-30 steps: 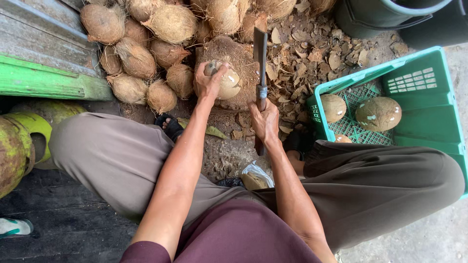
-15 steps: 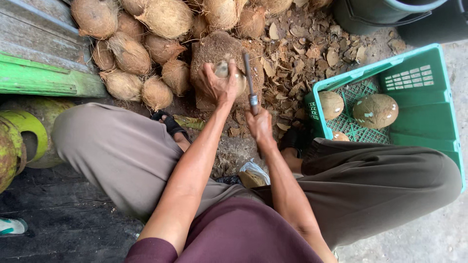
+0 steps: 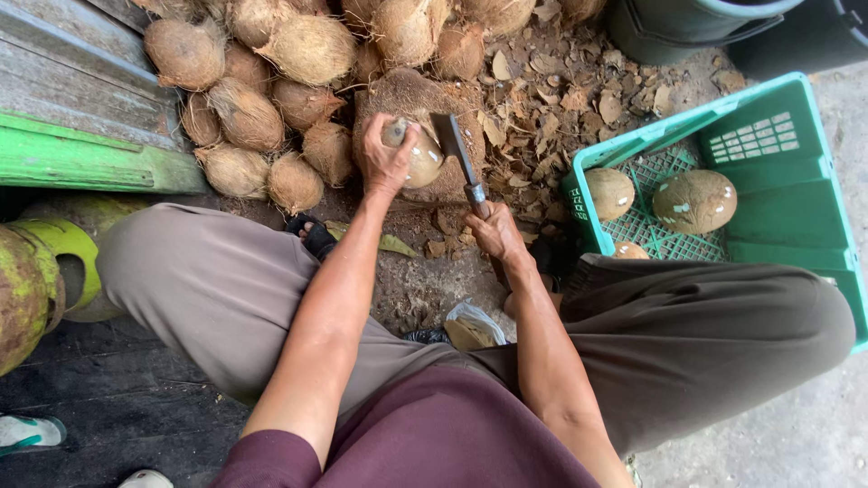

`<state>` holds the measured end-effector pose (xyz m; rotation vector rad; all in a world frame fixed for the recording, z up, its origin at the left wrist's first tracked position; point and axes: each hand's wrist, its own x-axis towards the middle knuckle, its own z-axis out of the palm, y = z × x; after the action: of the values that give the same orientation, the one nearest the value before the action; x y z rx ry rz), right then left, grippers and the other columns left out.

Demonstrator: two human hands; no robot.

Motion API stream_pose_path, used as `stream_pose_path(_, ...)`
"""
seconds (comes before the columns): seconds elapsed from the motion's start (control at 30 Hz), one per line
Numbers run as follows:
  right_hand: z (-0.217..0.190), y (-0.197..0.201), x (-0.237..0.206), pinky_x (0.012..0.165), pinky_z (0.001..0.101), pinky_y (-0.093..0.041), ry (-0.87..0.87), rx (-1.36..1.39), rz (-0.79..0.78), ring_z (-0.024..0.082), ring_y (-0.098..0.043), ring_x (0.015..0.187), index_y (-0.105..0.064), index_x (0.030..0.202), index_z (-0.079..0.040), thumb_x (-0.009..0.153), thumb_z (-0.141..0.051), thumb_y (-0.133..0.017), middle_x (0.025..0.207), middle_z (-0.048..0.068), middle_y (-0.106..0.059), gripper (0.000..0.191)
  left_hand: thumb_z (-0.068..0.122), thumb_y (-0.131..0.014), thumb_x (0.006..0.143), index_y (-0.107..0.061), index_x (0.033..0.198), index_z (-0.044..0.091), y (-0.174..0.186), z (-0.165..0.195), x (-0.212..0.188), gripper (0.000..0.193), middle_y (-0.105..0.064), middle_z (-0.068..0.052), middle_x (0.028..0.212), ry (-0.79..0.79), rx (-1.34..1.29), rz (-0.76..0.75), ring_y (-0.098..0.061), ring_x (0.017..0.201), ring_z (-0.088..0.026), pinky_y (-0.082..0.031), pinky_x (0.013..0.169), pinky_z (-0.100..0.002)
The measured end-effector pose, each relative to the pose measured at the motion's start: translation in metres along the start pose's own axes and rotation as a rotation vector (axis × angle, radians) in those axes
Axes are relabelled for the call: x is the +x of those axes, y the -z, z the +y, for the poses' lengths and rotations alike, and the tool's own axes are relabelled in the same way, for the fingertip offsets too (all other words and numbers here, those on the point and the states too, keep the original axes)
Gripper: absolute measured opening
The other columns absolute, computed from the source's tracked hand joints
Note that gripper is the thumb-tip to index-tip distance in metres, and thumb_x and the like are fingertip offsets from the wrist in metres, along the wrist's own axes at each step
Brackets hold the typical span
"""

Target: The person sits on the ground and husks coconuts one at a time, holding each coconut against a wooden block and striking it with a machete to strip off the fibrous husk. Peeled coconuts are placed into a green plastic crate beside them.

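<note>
My left hand [image 3: 387, 158] grips a partly peeled coconut [image 3: 421, 161] on top of a brown wooden chopping stump [image 3: 407, 99]. My right hand [image 3: 495, 230] holds the handle of a cleaver [image 3: 452, 140], whose blade lies against the right side of that coconut. I sit with knees spread, the stump on the ground between them.
A pile of husked brown coconuts [image 3: 262, 99] lies left of and behind the stump. Shell chips [image 3: 561, 99] litter the ground. A green plastic crate [image 3: 768, 181] at right holds peeled coconuts [image 3: 694, 201]. A dark bucket [image 3: 687, 27] stands top right, a green board [image 3: 90, 163] at left.
The cleaver has swung down from upright to rest its blade against the coconut. My left hand has kept hold of the coconut, turning it slightly.
</note>
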<state>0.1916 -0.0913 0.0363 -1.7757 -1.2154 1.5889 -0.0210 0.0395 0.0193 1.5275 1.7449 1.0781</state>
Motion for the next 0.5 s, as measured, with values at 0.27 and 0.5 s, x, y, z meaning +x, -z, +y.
stream_pose_path(0.27,-0.019,-0.026,-0.019,0.042,0.0337,-0.039,-0.043,0.142,0.042,0.011,-0.045,0.045,-0.051,0.078,-0.007,0.095,-0.026,-0.07,0.057,0.0,-0.051,0.032,0.064,-0.067,0.086,-0.066,0.114,0.016,0.002,0.019,-0.006,0.055,-0.053,-0.013,0.12,0.198,-0.025,0.089,-0.051,0.11,-0.029,-0.042,0.084,-0.054)
stream_pose_path(0.5,-0.051,-0.032,-0.024,0.043,0.0347,-0.044,0.091,0.187,0.27,0.012,-0.051,0.045,-0.057,0.076,-0.012,0.09,-0.025,-0.066,0.056,0.003,-0.055,0.021,0.066,-0.064,0.086,-0.065,0.101,0.015,-0.01,0.017,-0.011,0.053,-0.062,-0.01,0.11,0.278,-0.154,0.156,-0.061,0.103,-0.027,-0.05,0.086,-0.047)
